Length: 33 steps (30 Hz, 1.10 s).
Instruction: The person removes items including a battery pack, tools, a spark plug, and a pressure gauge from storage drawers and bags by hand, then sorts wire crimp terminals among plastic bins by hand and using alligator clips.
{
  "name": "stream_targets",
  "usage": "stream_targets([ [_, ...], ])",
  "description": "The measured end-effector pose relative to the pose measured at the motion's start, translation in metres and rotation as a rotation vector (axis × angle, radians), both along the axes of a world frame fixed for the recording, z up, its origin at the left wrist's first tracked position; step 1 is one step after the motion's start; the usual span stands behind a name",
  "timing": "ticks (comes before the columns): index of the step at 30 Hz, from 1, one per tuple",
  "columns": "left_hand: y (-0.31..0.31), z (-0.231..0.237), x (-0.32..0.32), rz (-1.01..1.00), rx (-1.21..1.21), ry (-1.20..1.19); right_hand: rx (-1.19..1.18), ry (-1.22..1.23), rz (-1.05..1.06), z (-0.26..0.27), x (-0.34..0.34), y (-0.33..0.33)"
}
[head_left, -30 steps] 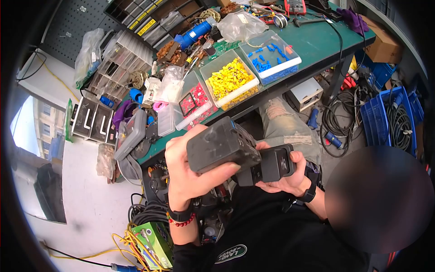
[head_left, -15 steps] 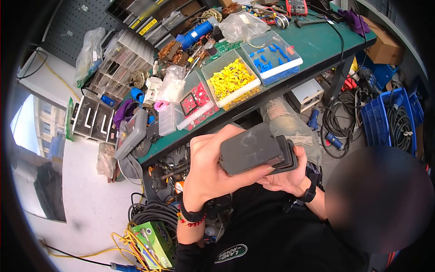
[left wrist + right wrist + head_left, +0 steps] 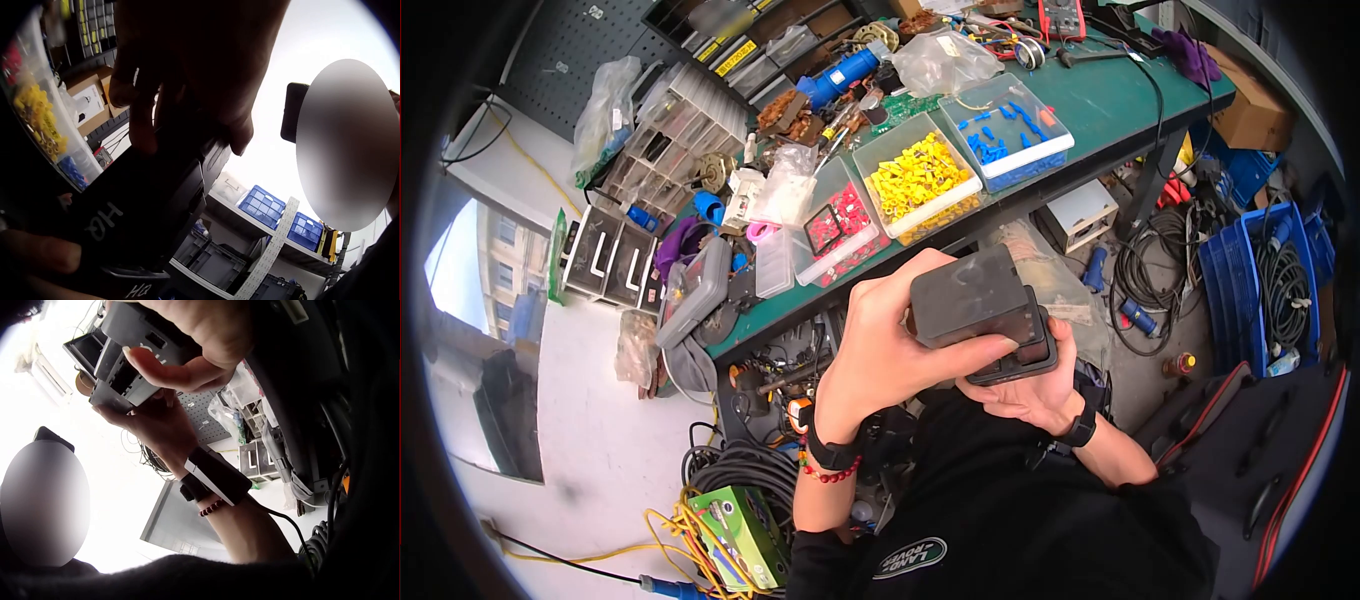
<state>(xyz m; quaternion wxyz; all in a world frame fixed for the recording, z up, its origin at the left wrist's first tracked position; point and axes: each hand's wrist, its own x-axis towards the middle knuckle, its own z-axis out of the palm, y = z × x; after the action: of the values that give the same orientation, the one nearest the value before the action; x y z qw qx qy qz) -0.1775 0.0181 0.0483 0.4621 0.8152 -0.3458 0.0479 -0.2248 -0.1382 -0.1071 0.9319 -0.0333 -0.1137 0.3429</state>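
Note:
In the head view, the left hand [image 3: 885,350] grips a thick black block [image 3: 968,298], its thumb along the lower edge. Beneath and to its right, the right hand [image 3: 1050,388] holds a second black piece [image 3: 1036,358] from below, fingers curled at its side. The two pieces overlap closely; whether they are joined cannot be told. White "HQ" letters show on dark surfaces [image 3: 134,212] in the left wrist view, with the left hand [image 3: 194,75] above. From the right wrist view, the right hand [image 3: 194,359] and left hand [image 3: 162,428] hold the pieces from opposite sides.
A green workbench [image 3: 1105,95] carries bins of yellow [image 3: 920,175], blue and red small parts, plus tools. Coiled cables [image 3: 745,470] and a green box [image 3: 745,535] lie at lower left. Blue crates [image 3: 1235,280] and a black bag [image 3: 1255,460] with red edging stand at right.
The left hand and its block have moved right over the second piece, and the block has turned. The right hand has stayed nearly in place. The black bag has come into view.

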Motion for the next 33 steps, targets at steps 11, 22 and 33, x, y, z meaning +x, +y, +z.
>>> stream_targets([
  [11, 0.003, 0.005, -0.018, 0.134, 0.003, 0.101, -0.113, 0.179, -0.108, 0.027, 0.004, -0.01],
  [22, -0.014, 0.0, -0.063, 0.271, -0.117, -0.074, 0.155, -0.069, -0.201, 0.066, 0.021, -0.034],
  [33, -0.077, -0.027, -0.002, -0.146, -0.733, 0.333, -0.158, 0.405, -0.127, 0.042, -0.015, -0.05],
])
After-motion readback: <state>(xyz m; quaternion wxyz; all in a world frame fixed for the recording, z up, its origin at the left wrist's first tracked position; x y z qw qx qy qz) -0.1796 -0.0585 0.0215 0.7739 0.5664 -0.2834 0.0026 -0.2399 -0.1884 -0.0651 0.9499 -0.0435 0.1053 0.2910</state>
